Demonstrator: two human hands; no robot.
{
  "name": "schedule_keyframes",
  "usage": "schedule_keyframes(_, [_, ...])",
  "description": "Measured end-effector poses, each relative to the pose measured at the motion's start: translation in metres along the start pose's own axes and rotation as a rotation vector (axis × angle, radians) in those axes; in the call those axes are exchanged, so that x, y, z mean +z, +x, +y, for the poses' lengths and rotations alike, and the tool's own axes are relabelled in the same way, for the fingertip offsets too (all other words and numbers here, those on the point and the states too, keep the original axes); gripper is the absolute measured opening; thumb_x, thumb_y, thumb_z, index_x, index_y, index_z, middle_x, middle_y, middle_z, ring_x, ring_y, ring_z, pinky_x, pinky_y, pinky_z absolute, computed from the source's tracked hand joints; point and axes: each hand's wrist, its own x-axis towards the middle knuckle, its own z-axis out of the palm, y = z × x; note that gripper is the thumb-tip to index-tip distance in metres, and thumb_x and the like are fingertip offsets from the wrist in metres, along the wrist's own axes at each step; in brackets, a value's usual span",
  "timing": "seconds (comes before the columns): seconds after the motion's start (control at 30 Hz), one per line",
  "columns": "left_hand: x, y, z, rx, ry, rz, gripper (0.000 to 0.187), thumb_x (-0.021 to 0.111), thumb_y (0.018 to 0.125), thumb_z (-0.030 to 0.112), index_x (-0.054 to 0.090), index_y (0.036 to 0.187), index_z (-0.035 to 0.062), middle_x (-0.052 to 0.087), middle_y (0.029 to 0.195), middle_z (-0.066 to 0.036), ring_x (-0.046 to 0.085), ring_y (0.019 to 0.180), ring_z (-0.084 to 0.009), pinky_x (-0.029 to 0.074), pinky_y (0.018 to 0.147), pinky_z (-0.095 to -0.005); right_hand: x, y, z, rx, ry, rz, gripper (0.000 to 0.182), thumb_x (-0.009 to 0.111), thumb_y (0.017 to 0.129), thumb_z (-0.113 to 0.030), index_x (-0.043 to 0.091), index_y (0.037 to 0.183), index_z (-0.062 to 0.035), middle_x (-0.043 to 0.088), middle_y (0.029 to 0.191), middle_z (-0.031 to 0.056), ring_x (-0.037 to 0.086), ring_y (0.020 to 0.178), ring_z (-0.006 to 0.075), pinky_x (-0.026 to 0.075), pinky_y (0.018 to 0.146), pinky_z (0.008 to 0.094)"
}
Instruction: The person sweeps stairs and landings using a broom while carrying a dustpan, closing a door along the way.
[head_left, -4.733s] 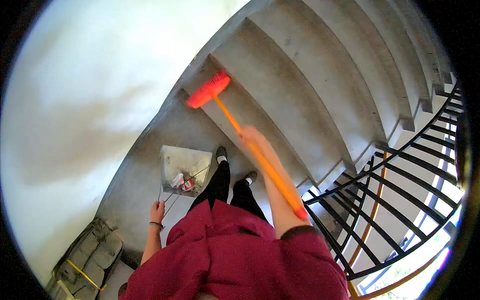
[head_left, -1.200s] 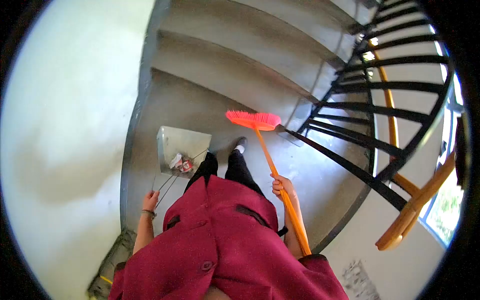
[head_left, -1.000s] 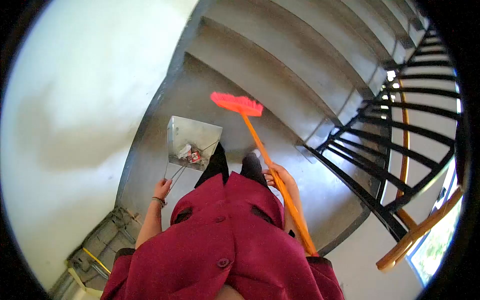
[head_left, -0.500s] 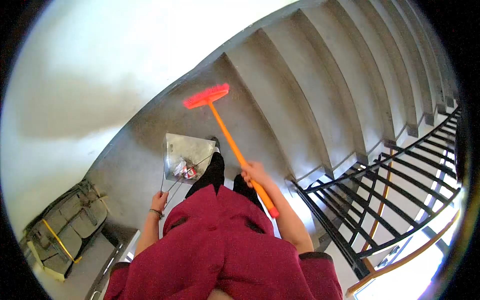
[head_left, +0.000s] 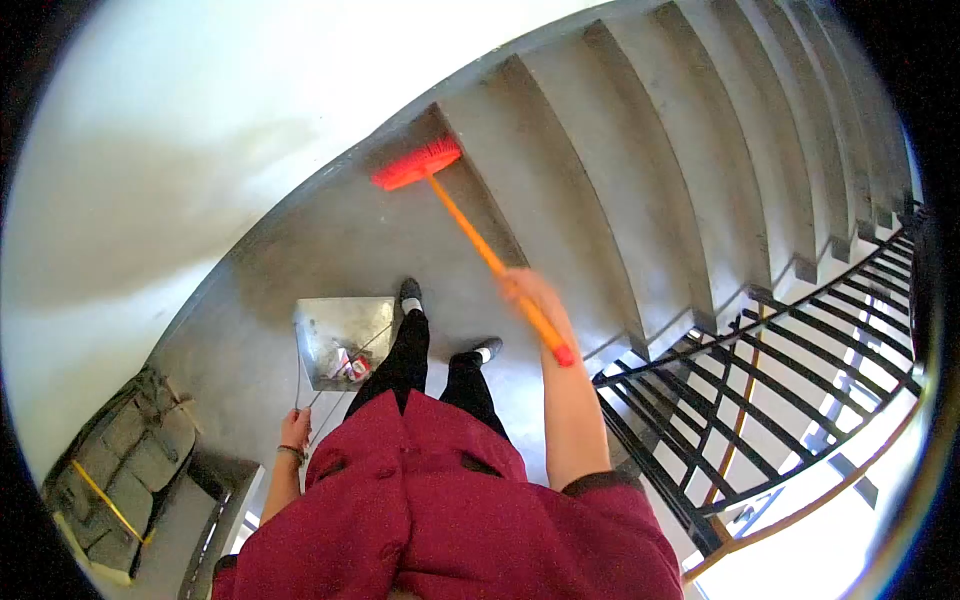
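My right hand (head_left: 533, 292), a little blurred, is closed around the orange handle of a broom (head_left: 468, 228). The broom's red bristle head is at the far end of the landing, close to the foot of the lowest step. Down at the left, my left hand (head_left: 295, 430) grips the thin wire handle of a metal dustpan (head_left: 335, 318). The dustpan rests on the floor beside my foot, with crumpled litter (head_left: 349, 366) in white and red inside it.
Curved grey stairs (head_left: 590, 150) rise to the right, bordered by a black metal railing (head_left: 780, 400). A white wall (head_left: 200, 150) curves along the left. Bulky grey padded items with a yellow strip (head_left: 110, 500) lie at the lower left.
My right arm has reached further forward, moving the broom head away from me toward the step. The dustpan and my left hand appear lower and further left in view.
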Motion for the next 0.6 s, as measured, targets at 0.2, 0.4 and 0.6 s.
schedule_keyframes(0.2, [0.0,0.016,-0.024,0.028,-0.004,-0.029,0.029,0.048,0.071,0.031,0.042,0.059,0.0049,0.04,0.045,-0.004,0.033,0.03,-0.0114,0.027,0.027,-0.024,-0.007,-0.134,0.152,0.271,0.409,0.048,0.017,0.048,0.072,-0.024,0.041,0.076,-0.0092,0.038,0.047,-0.0003,0.032,0.031,0.0073,0.026,0.028,0.0202])
schedule_keyframes(0.4, [0.02,-0.006,-0.076,0.168,0.033,0.0,0.03,0.05,0.07,0.03,0.043,0.057,0.0044,0.042,0.047,-0.002,0.037,0.039,-0.0092,0.029,0.035,-0.0231,-0.008,-0.23,0.245,0.383,0.554,0.034,0.021,0.045,0.075,-0.02,0.041,0.091,-0.0073,0.031,0.046,-0.0027,0.024,0.03,0.0039,0.022,0.027,0.0188])
schedule_keyframes(0.6, [0.025,-0.021,-0.104,0.167,0.107,0.002,0.026,0.051,0.07,0.027,0.044,0.059,0.0039,0.041,0.048,0.0,0.037,0.044,-0.0073,0.03,0.04,-0.0226,0.025,-0.209,0.242,0.189,0.236,0.096,0.018,0.049,0.073,-0.019,0.044,0.079,-0.0036,0.039,0.052,0.0013,0.032,0.033,0.0054,0.028,0.028,0.0204])
